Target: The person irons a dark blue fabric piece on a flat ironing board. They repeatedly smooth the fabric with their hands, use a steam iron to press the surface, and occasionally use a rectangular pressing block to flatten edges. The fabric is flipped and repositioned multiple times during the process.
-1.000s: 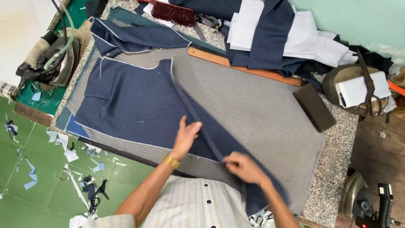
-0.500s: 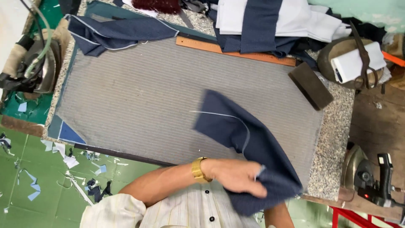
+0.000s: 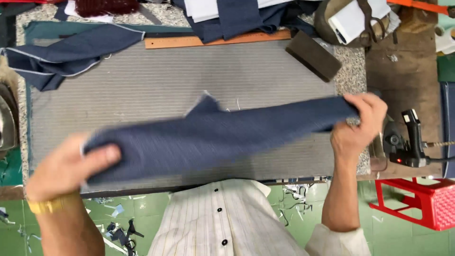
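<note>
No package, label, sign or screen can be made out on the striped grey work surface or around it. The nearest candidate is a flat white rectangular object with a dark edge [image 3: 356,18], lying on a rounded brown pad at the top right; whether it is a box, a device or folded paper cannot be told.

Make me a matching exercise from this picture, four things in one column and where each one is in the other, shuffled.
Things:
1. navy cloth piece
2. wooden ruler
3. dark block
4. red stool

Places:
A. on the floor, lower right
B. along the far edge of the striped pad
C. stretched between left hand and right hand
D. at the pad's far right corner

Pairs: 1-C, 2-B, 3-D, 4-A
</note>
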